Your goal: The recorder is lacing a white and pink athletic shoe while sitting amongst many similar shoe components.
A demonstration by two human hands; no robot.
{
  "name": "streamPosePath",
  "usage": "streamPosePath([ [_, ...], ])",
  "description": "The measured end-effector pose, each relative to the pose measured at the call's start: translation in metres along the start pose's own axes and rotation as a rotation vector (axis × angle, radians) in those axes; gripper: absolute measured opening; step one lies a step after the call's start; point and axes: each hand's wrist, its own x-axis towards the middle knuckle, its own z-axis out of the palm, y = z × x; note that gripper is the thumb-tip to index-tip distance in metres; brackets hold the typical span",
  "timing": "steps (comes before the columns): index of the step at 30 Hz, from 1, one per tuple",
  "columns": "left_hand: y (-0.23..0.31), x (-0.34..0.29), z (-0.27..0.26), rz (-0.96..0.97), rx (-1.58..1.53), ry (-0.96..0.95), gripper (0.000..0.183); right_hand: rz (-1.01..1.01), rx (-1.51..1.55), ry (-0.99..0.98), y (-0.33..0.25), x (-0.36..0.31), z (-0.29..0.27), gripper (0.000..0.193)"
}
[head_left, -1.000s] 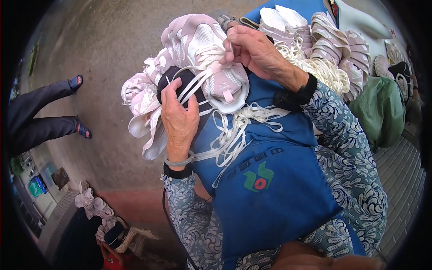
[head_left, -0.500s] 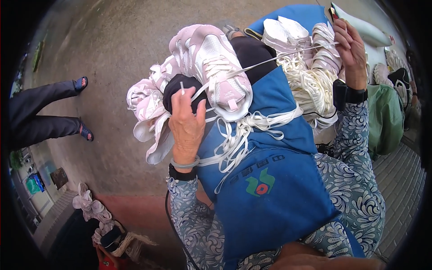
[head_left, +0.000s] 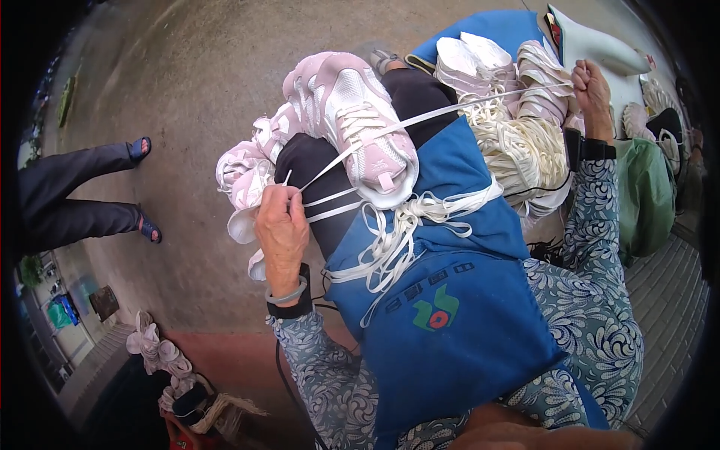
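Note:
A pink and white sneaker (head_left: 346, 90) rests across my lap, its toe pointing away and its heel toward me. A white shoelace (head_left: 442, 110) runs through its upper eyelets and stretches out taut to both sides. My left hand (head_left: 281, 229) is closed on one end, with a short tip sticking up above the fingers. My right hand (head_left: 592, 94), far out to the right, is closed round the other end. Below the heel, a loose bundle of white laces (head_left: 405, 221) is tied over my blue apron (head_left: 480, 337).
More pink sneakers (head_left: 244, 176) lie left of my knee. To the right are stacked sneakers (head_left: 544, 75) and a heap of cream laces (head_left: 525, 154). A green bag (head_left: 645, 195) stands farther right. Another person's legs (head_left: 82, 187) are at the left.
Both hands have moved apart, the left one toward me and leftward, the right outward and slightly down. My left fingers have closed on the lace, which is now drawn tighter.

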Motion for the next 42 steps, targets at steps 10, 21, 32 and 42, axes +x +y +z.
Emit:
streamPosePath([
  [10, 0.056, 0.038, 0.022, 0.115, -0.254, 0.105, 0.008, -0.123, -1.120, -0.651, 0.102, -0.088, 0.157, 0.024],
  [21, 0.063, 0.072, 0.029, 0.108, -0.030, -0.158, 0.008, -0.178, -1.201, -0.969, 0.146, -0.124, 0.206, 0.020],
  [32, 0.063, 0.047, 0.060, 0.284, 0.006, 0.118, 0.007, -0.334, -1.341, -1.139, 0.137, -0.147, 0.215, 0.014],
  [42, 0.051, 0.054, 0.041, 0.262, -0.150, -0.058, 0.006, -1.163, -1.448, -1.415, 0.145, -0.115, 0.197, 0.015],
])
